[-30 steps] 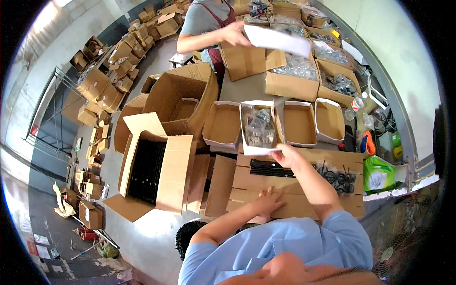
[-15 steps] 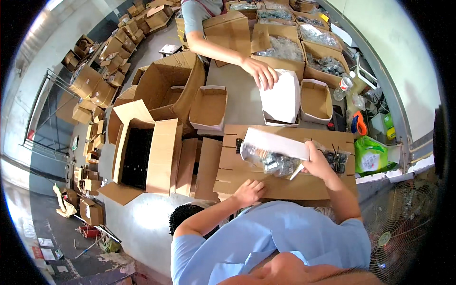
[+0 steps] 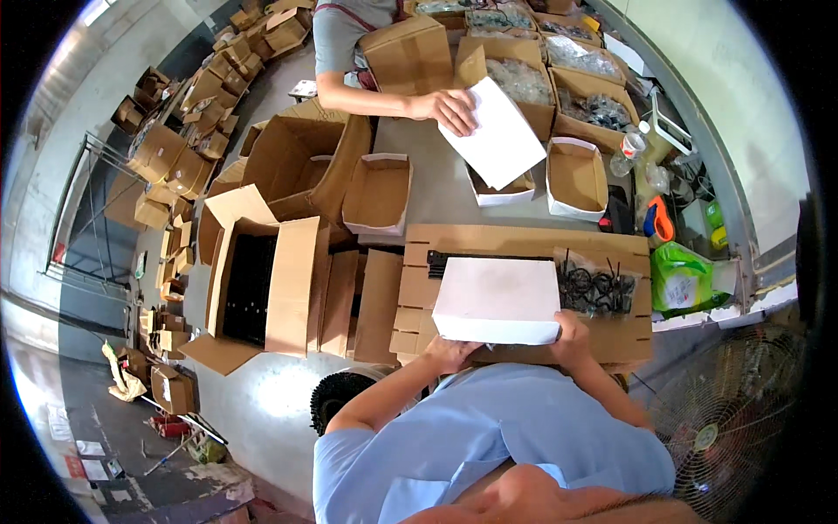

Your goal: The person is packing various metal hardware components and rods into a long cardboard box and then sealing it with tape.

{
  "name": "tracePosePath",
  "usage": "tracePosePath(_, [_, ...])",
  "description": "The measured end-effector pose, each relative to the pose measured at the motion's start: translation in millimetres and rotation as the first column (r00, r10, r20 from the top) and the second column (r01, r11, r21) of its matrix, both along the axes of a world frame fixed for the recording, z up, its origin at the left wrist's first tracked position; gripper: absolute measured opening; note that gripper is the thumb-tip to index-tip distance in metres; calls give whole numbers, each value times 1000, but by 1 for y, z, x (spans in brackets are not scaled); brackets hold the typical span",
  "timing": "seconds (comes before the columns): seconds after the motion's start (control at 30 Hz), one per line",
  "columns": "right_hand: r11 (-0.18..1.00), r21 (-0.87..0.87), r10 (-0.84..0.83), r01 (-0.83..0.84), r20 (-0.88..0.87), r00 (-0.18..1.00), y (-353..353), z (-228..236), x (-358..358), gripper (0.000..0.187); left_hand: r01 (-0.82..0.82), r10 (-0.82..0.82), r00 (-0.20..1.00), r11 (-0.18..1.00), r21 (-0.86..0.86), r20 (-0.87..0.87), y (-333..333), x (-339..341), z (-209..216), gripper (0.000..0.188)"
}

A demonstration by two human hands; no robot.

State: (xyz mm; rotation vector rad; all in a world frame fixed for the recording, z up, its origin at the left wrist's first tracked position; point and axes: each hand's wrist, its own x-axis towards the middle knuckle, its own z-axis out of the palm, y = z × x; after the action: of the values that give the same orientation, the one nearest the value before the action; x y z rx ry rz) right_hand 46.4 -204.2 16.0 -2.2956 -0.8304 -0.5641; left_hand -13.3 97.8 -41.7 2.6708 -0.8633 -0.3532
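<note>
A white cardboard box (image 3: 497, 301) is held level over the near side of the stacked brown cardboard sheets (image 3: 524, 237), its plain face up. My left hand (image 3: 451, 351) is closed at its near left corner, fingers partly hidden beneath. My right hand (image 3: 572, 339) grips the near right corner. Just beyond the box lies a black bar-shaped part (image 3: 489, 265), mostly covered. To its right rests a clear bag of black cables (image 3: 598, 288). Across the table, a co-worker's hand (image 3: 449, 111) holds a tilted white box piece (image 3: 493, 135) above a shallow tray-like box (image 3: 502, 194).
Two more shallow boxes, a left one (image 3: 377, 229) and a right one (image 3: 576, 208), flank the middle one. At left stands an open carton (image 3: 292, 284) of black parts. A plastic bottle (image 3: 627, 155) and green bag (image 3: 685, 279) line the right. A fan (image 3: 707, 437) stands near right.
The white box has turned from tilted to level, and bagged parts seen under it are now hidden. My left hand has joined it. The co-worker has lifted the white piece off the middle box.
</note>
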Motion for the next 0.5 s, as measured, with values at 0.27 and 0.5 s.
tracePosePath(0.27, [981, 89, -170, 175, -52, 984, 3, -8, 6, 60, -11, 12, 1000, 1000, 28, -13, -9, 17, 48, 87])
tracePosePath(0.5, [956, 273, -81, 110, -115, 990, 24, 15, 32, 71, 36, -16, 995, 978, 204, -96, -10, 22, 73, 94])
